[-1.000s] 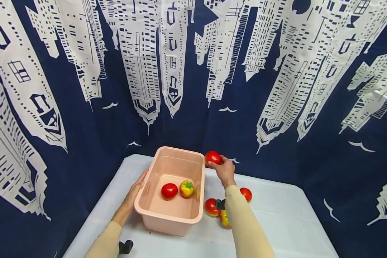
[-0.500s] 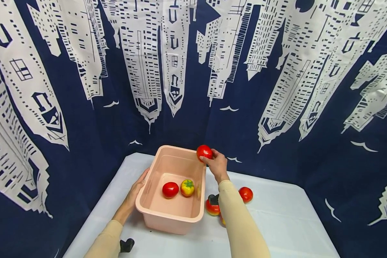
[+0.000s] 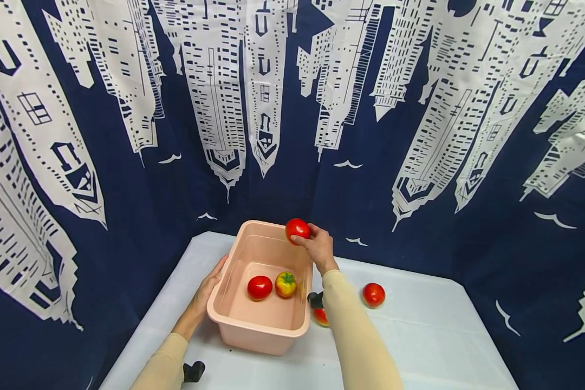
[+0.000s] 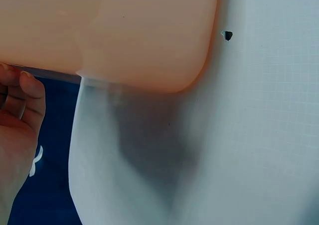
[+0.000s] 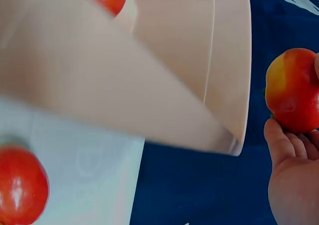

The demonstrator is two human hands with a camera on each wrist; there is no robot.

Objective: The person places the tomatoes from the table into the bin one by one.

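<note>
The right hand (image 3: 318, 245) holds a red tomato (image 3: 298, 229) in its fingertips, lifted above the far right corner of the pink plastic tub (image 3: 234, 317). In the right wrist view the same tomato (image 5: 292, 89) sits against the thumb and fingers, red with a yellowish patch on one side, clear of the tub's rim (image 5: 234, 80).

The left hand (image 3: 206, 290) lies along the tub's left wall with its fingers fairly straight, pressing or steadying rather than gripping; the left wrist view shows only its fingertips (image 4: 31, 88) beside the tub's underside.

Inside the tub rest a red tomato (image 3: 259, 287) and a yellow-red tomato with a green stalk (image 3: 285, 284), just beside each other. On the white counter (image 3: 419, 336) one more red tomato (image 3: 373, 294) lies to the right of the forearm, and another (image 3: 320, 316) is half hidden behind it.

The held tomato looks smooth, glossy and light, probably slippery. It seems best cupped around its widest part. The tub seems stiff and light enough to slide when nudged.
</note>
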